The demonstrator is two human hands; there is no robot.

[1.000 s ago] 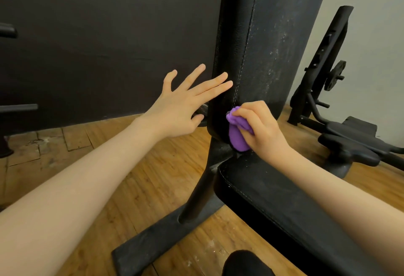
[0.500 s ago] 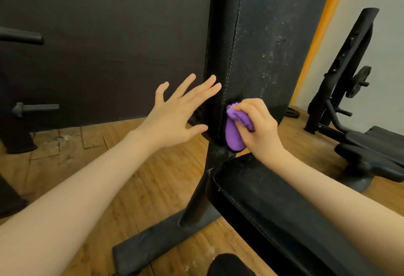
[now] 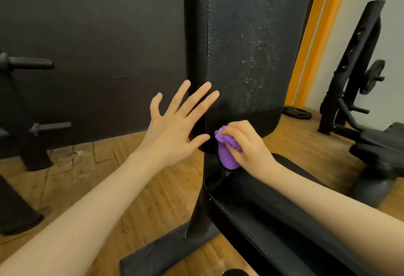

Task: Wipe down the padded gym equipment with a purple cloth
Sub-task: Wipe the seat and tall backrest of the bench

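An upright black padded backrest (image 3: 247, 41) fills the middle of the view, scuffed with pale specks on its face. Below it a black padded seat (image 3: 262, 214) runs toward me. My right hand (image 3: 247, 144) grips a bunched purple cloth (image 3: 226, 155) and presses it against the backrest's lower left corner, just above the gap to the seat. My left hand (image 3: 177, 129) is spread with straight fingers at the backrest's left edge, its fingertips lying over the stitched seam.
The bench's metal post and flat foot (image 3: 166, 251) stand on a wooden floor (image 3: 91, 179). Another black bench with a weight plate (image 3: 371, 92) stands at the right. A loose plate (image 3: 297, 112) lies behind. Black bars (image 3: 30, 63) stick out at the left by a dark wall.
The view has shifted right and up a little. My right hand with the cloth has slid slightly down to the backrest's bottom corner. My left hand stays spread at the left edge.
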